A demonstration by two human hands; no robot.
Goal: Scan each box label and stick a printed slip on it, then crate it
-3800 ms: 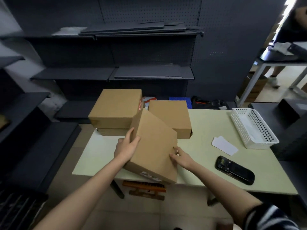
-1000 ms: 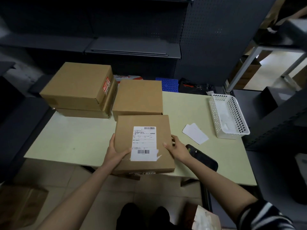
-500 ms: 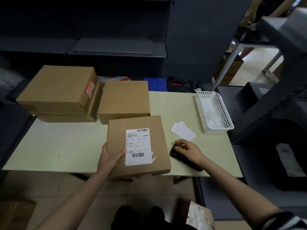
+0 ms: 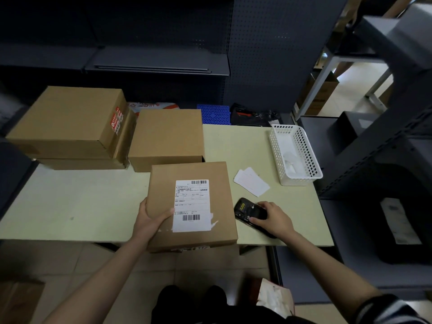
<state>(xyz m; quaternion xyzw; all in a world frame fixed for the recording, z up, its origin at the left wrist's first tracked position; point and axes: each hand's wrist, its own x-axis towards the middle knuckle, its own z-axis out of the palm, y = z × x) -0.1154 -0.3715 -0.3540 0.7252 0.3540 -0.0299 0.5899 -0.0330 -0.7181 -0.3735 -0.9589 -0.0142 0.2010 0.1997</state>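
Cardboard box [image 4: 191, 204] (label [image 4: 192, 205] up) is gripped by the left hand [image 4: 149, 220]. Scanner [image 4: 251, 212] is grasped by the right hand [image 4: 273, 219]; next it must be lifted and aimed at the barcode.

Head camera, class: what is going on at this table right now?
A person is working through parcels. The left hand holds the labelled box at the near edge of the table, label up. The right hand grips the black scanner lying beside it. White slips and a white basket sit further right.
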